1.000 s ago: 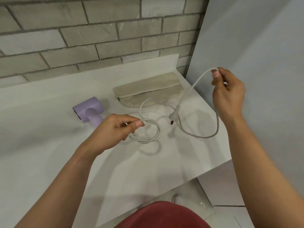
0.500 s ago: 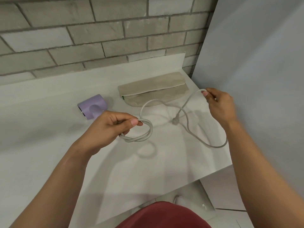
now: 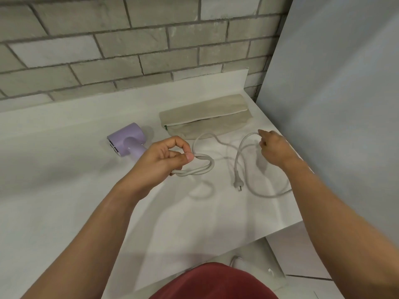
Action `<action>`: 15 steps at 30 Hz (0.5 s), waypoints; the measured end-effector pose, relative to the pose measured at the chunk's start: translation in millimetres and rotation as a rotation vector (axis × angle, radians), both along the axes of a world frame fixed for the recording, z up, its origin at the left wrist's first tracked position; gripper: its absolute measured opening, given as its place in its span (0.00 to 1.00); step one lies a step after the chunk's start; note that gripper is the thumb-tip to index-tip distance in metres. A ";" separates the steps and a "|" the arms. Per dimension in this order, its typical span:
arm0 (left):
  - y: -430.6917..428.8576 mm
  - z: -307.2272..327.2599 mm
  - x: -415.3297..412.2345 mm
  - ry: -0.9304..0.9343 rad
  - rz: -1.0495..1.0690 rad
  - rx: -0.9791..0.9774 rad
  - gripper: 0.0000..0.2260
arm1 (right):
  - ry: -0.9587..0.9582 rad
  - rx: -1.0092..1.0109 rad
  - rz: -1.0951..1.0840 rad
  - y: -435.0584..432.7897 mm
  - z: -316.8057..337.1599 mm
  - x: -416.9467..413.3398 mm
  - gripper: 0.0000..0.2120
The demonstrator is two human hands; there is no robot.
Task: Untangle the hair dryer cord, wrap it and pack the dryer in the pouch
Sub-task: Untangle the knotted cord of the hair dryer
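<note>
Head view: beige pouch (image 3: 205,117) lies unzipped, nothing visible inside.

The left hand (image 3: 160,157) covers the dryer (image 3: 127,140) handle's lower end — where the cord (image 3: 241,152) joins is hidden.

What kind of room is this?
Probably a bathroom or utility nook: a white counter against a grey brick wall, with a lilac dryer and pouch on it.

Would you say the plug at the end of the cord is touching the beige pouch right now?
Apart. The head view shows the plug lying on the white counter, with bare counter between it and the pouch further back.
</note>
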State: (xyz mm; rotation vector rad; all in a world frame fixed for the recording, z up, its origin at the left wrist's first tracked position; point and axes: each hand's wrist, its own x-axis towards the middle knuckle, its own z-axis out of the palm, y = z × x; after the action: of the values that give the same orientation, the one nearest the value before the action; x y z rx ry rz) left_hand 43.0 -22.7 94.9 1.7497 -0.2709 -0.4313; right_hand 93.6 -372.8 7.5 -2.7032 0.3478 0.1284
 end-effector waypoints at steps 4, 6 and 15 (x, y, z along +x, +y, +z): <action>-5.8 -1.6 3.3 0.031 0.036 0.007 0.06 | 0.075 -0.008 0.012 11.1 0.7 -7.7 0.32; -6.1 -2.4 4.6 0.038 0.041 -0.003 0.05 | -0.065 0.021 0.001 19.5 11.8 -12.7 0.28; -2.1 3.7 12.1 0.109 0.067 -0.013 0.05 | -0.159 0.770 0.582 100.8 100.7 -66.6 0.23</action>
State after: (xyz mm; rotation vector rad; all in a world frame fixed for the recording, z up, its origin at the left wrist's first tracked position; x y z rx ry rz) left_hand 55.1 -24.8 98.6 1.7107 -0.1369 -0.4731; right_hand 27.0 -272.1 108.2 -1.9493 -0.4606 0.1672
